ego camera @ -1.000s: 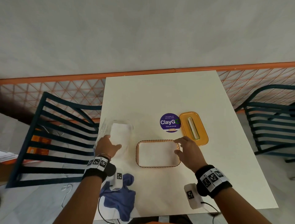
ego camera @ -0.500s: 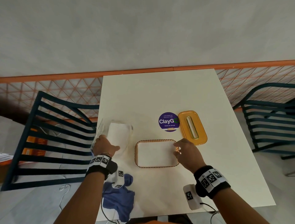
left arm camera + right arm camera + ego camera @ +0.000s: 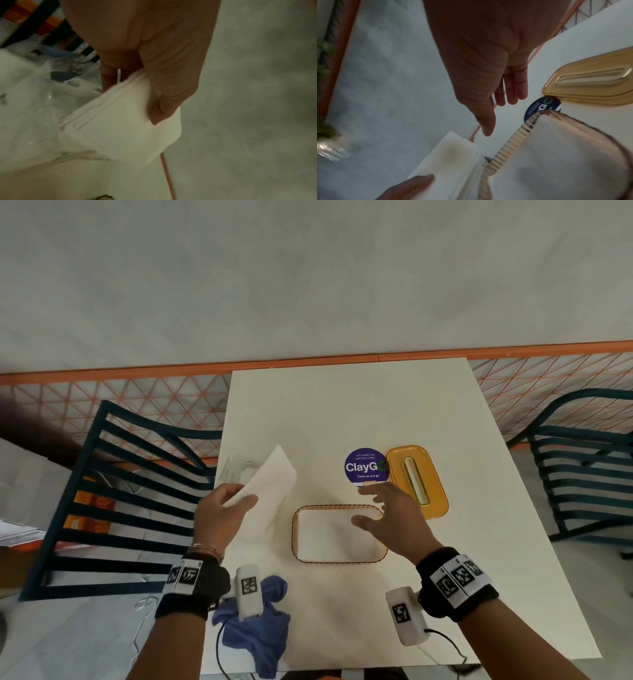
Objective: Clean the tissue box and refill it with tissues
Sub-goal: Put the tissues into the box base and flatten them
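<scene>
— White tissue stack?
— Pinched in the left hand, lifted near the table's left edge.
— Blue cloth?
— Near edge. Right hand hovers spread and empty over the open tissue box; the orange lid lies just beyond, beside a purple sticker.

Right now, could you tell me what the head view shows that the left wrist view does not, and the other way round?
Only the head view shows the open tissue box, its orange lid, the purple sticker, the blue cloth and the open right hand above the box. Only the left wrist view shows the stack's layered edge. Both show the left hand gripping the tissue stack beside its clear wrapper.
</scene>
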